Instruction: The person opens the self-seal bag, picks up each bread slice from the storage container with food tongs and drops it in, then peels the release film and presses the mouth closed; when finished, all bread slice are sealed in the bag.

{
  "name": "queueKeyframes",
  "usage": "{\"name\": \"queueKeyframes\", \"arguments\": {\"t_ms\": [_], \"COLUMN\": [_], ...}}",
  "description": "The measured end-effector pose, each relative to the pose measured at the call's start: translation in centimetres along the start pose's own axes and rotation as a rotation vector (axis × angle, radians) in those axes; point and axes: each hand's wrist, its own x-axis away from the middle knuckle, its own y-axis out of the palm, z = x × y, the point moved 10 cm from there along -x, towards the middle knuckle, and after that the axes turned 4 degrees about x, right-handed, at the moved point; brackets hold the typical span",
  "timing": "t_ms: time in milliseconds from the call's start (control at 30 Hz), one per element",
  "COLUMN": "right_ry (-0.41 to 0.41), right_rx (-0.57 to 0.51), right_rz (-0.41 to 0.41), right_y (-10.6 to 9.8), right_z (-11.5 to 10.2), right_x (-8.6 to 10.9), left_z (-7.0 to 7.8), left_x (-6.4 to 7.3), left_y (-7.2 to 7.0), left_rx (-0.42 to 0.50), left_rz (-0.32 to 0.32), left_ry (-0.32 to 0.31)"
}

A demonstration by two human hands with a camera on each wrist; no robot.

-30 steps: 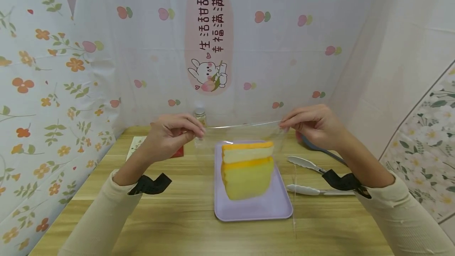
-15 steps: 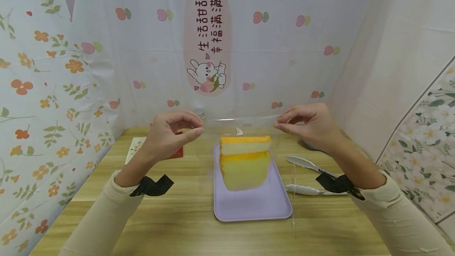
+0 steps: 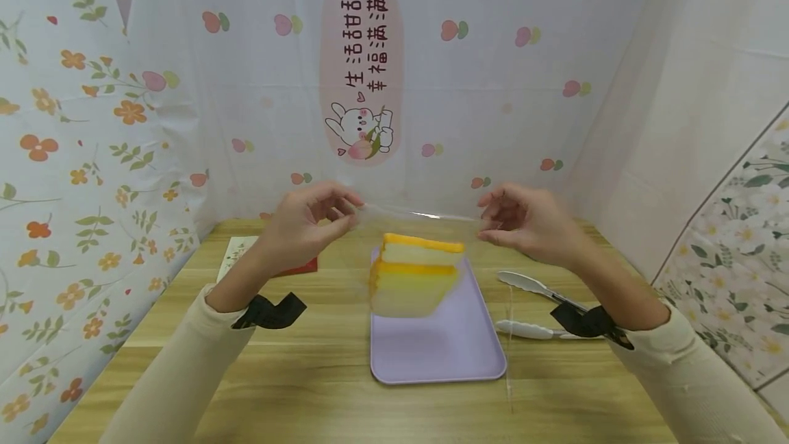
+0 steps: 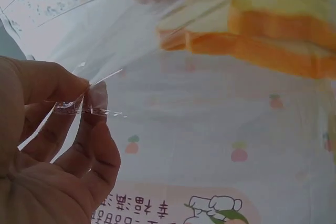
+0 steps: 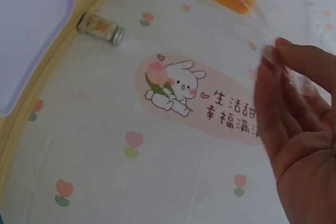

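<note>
A clear plastic bag [image 3: 425, 216] with slices of bread [image 3: 414, 288] inside hangs between the two hands. The bread has orange-yellow crust and pale crumb, blurred and tilted over the back part of a lilac tray [image 3: 439, 355]. The left hand [image 3: 313, 219] pinches one top corner of the bag; its wrist view shows the film [image 4: 89, 106] between thumb and fingers. At the other top corner, the right hand [image 3: 531, 226] pinches the film between thumb and index finger, seen in the right wrist view.
Tongs with pale tips [image 3: 524, 329] lie right of the tray. A red packet [image 3: 302, 266] and a printed card [image 3: 234, 252] are behind the left arm. A small glass jar [image 5: 100, 28] stands by the curtain [image 3: 481, 88], which closes off the back.
The bag and bread have risen and swung left, leaving more of the tray's front showing. The hands have come slightly closer together, and the bag's top edge now slopes down toward the right.
</note>
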Motion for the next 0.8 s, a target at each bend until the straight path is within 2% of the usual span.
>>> {"name": "queueKeyframes", "arguments": {"t_ms": [133,233,300,367,500,633,700,800], "right_ry": [0.067,0.134,0.167,0.188,0.176,0.156,0.148,0.134], "right_rx": [0.061,0.105,0.111,0.052,-0.103,-0.154,-0.157,-0.165], "right_rz": [-0.266,-0.478,-0.555,-0.556,-0.432,-0.402,-0.391,-0.346], "right_y": [2.0,3.5,4.2,4.6,5.2,6.4,6.9,7.0], "right_z": [0.4,0.3,0.0,-0.9,-3.4,-5.5,-5.9,-6.2], "right_x": [-0.6,-0.7,-0.9,-1.7,-3.8,-4.9,-5.2,-5.5], "left_z": [0.8,1.9,2.7,3.4,4.5,5.3,5.5,4.7], "left_x": [-1.1,-2.0,-2.6,-2.9,-3.3,-3.2,-3.1,-2.8], "left_y": [0.6,1.5,2.2,2.7,3.2,3.2,3.0,2.5], "left_rx": [-0.037,-0.091,-0.134,-0.172,-0.183,-0.182,-0.174,-0.114], "left_rz": [0.002,-0.030,-0.067,-0.100,-0.136,-0.139,-0.127,-0.086], "left_ry": [-0.024,0.010,0.051,0.084,0.135,0.161,0.159,0.095]}}
